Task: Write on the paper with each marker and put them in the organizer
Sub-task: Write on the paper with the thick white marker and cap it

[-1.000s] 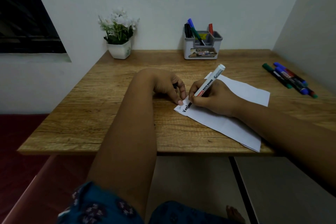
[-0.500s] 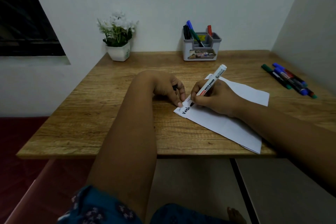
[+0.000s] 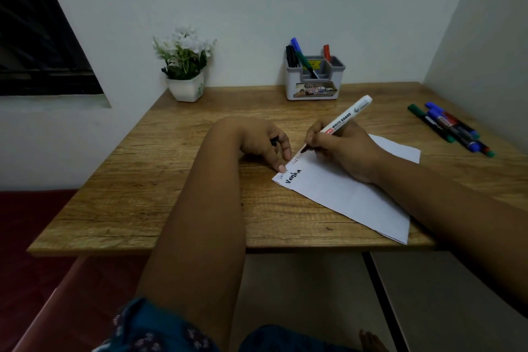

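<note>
On the wooden desk (image 3: pixel 177 180), the right hand (image 3: pixel 343 151) is gripping a white whiteboard marker (image 3: pixel 341 120) in a writing hold, black tip angled down at the far-left corner of the white paper (image 3: pixel 343 194); can't tell if the tip is touching the sheet. Marker barrel is tilting up and right, away from the hand. Left hand (image 3: pixel 265 143) is lying just left of the marker tip, fingers curled, one fingertip pressing the paper's corner edge; something small and dark is showing inside the curl, can't tell what it is.

Barrel print is reading "WHITE BOARD", with a red brand patch too small to read. Bold black handwriting near the paper's corner is reading roughly "Varsha"; thinner, fainter writing beside it is illegible.

Grey-white organizer (image 3: pixel 314 86) is standing at the back against the wall, well apart from both hands, holding black, blue, green and red markers; its front label is too blurred to read. Loose markers (image 3: pixel 451 128) (green, blue, red) are lying bunched at the far right. Potted white flowers (image 3: pixel 185 66) are sitting back left.
</note>
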